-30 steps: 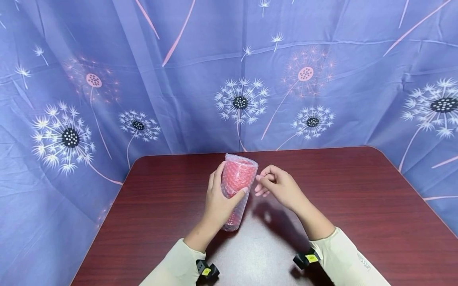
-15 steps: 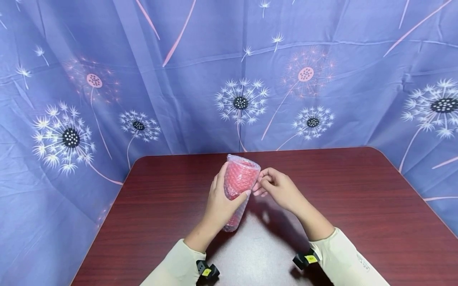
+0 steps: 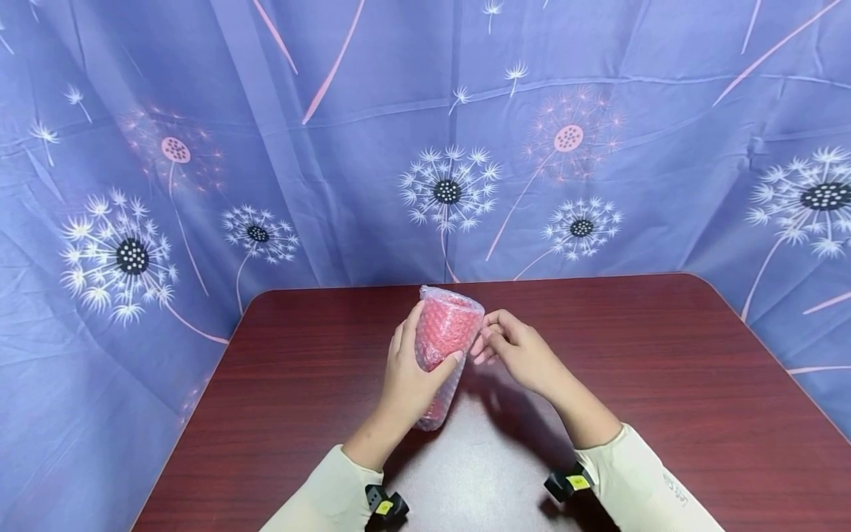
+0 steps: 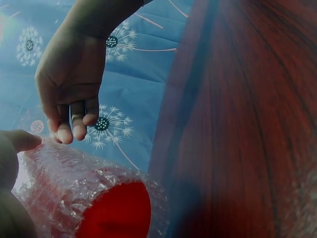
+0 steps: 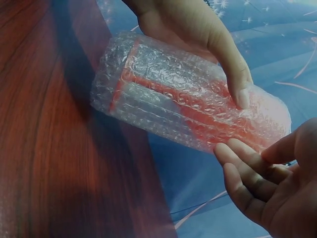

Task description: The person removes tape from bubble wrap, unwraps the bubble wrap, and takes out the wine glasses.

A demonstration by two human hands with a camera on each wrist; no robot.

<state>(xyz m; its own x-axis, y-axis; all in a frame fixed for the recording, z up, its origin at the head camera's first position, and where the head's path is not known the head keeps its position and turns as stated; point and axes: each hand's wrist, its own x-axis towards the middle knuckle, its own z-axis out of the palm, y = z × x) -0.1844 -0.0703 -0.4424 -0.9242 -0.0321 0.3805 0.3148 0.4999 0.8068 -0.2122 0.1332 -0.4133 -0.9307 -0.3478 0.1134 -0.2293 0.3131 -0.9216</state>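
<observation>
A tall, roughly cylindrical red object (image 5: 203, 121) is rolled up in clear bubble wrap (image 3: 452, 295); its exact kind is hidden by the wrap. Its near end shows as a smooth red face (image 4: 121, 213) in the left wrist view, and a see-through part with red bands appears from the right. My left hand (image 3: 408, 377) grips the bundle from the left, thumb across its front, holding it tilted over the table. On the other side, my right hand (image 3: 521, 351) has curled fingers, with thumb and forefinger tips pinching at the wrap's edge.
The dark red wood-grain table (image 3: 299, 355) has rounded back corners. Behind and beside it hangs a blue curtain (image 3: 359, 185) with dandelion prints. Small black cameras with yellow labels sit on the left wrist (image 3: 387, 507) and right wrist (image 3: 567, 482).
The wrapped bundle has shifted slightly right, so its upper edge meets my right hand's fingertips. That hand's fingers have moved a little at the edge; my left hand keeps its grip.
</observation>
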